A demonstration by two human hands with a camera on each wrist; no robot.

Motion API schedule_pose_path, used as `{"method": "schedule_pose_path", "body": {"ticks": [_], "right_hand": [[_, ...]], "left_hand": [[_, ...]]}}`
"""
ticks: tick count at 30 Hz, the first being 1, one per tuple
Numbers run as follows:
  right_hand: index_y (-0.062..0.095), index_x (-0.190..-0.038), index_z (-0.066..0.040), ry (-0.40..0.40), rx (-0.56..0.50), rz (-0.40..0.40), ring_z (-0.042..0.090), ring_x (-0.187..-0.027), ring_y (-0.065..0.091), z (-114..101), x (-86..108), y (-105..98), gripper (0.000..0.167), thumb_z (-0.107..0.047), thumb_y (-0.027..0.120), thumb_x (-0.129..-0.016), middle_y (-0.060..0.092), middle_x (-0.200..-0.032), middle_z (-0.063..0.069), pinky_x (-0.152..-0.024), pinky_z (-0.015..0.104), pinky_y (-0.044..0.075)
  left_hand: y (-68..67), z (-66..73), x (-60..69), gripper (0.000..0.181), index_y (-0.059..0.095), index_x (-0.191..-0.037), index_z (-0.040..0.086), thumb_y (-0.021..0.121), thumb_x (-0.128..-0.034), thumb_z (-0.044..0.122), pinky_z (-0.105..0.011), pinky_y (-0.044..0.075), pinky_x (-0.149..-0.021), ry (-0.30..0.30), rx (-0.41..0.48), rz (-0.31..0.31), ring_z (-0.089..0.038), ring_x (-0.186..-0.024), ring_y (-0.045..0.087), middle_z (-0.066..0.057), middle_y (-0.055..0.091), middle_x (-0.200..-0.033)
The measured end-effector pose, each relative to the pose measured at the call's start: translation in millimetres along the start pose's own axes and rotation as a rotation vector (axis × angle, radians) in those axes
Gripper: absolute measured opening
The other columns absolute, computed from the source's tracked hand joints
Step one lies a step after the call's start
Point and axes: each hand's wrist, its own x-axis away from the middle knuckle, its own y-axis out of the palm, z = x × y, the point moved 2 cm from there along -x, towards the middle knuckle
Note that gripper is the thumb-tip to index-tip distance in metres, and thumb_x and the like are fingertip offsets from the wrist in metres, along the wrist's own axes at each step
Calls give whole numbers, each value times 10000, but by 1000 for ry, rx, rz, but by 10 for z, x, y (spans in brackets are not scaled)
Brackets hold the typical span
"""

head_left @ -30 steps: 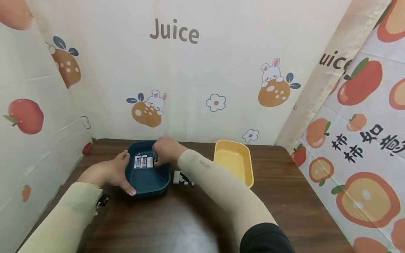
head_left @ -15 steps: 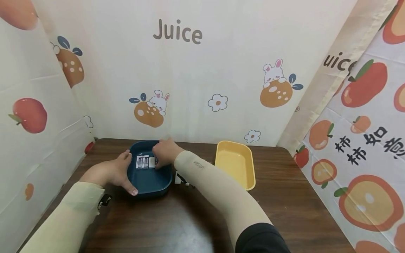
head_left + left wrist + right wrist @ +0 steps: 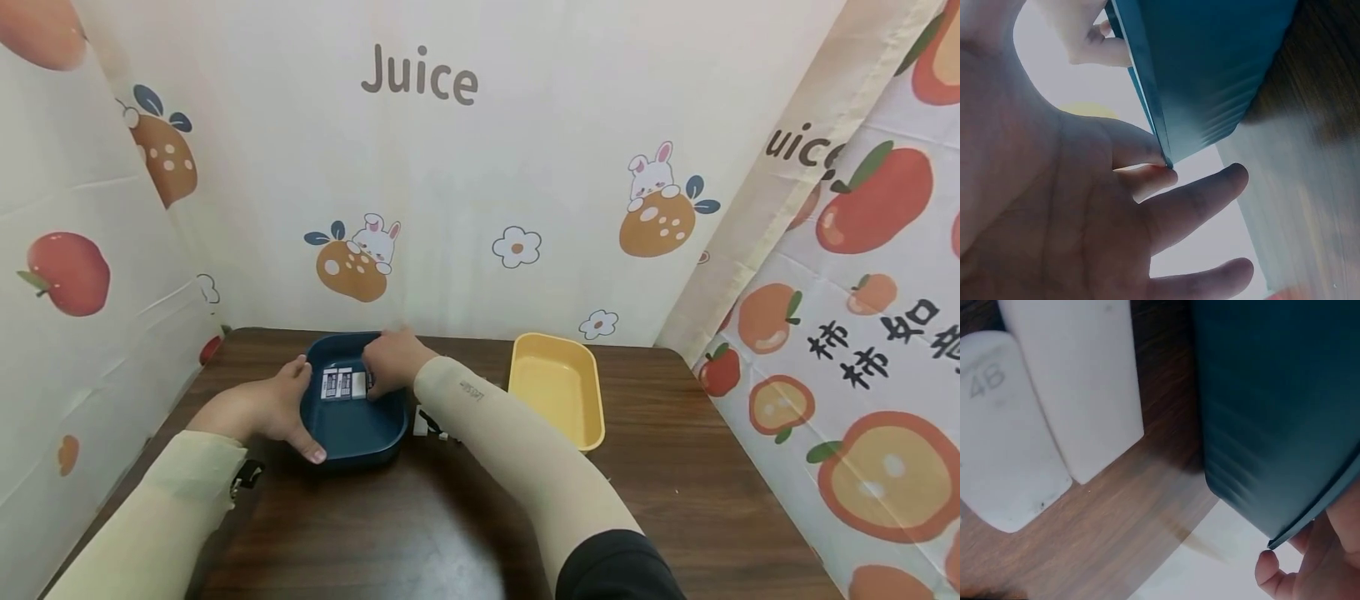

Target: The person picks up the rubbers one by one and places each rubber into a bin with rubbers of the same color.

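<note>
Touches the dark-blue, rounded rectangular tray (image 3: 356,436) with spread left hand (image 3: 268,407), fingers apart. Reaches inside with curled right hand (image 3: 397,360), at the right end of a row of small white blocks (image 3: 344,384) visible only in head view; cannot tell whether clamped on one. In right wrist view alone: "4B" on a rounded white block (image 3: 1013,437) beside the tray. Covers slightly more labelling than one second ago.
</note>
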Motion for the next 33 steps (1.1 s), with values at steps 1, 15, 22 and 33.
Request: {"method": "schedule_pose_path", "body": {"ticks": [1, 15, 22, 33], "right_hand": [[842, -1129, -267, 0, -18, 6, 131, -969, 632, 20, 5, -2, 345, -581, 852, -986, 779, -991, -111, -855, 349, 525], [819, -1239, -182, 104, -384, 153, 126, -1004, 705, 420, 340, -249, 251, -384, 780, -1096, 795, -1172, -34, -929, 286, 633], [819, -1071, -184, 214, -551, 181, 156, -914, 715, 669, 622, -287, 118, -283, 756, -1083, 774, -996, -53, -810, 290, 615], [830, -1216, -171, 188, -483, 7, 165, -960, 752, 729, 887, -132, 264, -381, 810, -1058, 819, -1132, -10, -838, 329, 658]], "left_hand": [[-2, -3, -7, 1688, 73, -1725, -186, 1059, -659, 675, -838, 464, -1166, -1, -3, 3, -766, -1510, 336, -453, -53, -1795], [39, -11, -81, 1682, 87, -1713, -201, 1051, -656, 683, -836, 485, -1140, -3, -32, 12, -775, -1501, 312, -460, -48, -1782], [38, 1, -93, 1664, 93, -1710, -205, 1052, -669, 670, -837, 488, -1137, -2, -40, 10, -780, -1501, 307, -471, -40, -1773], [35, 3, -83, 1682, 84, -1707, -211, 1050, -659, 682, -839, 482, -1140, 3, -52, 8, -784, -1501, 306, -474, -37, -1769]]}}
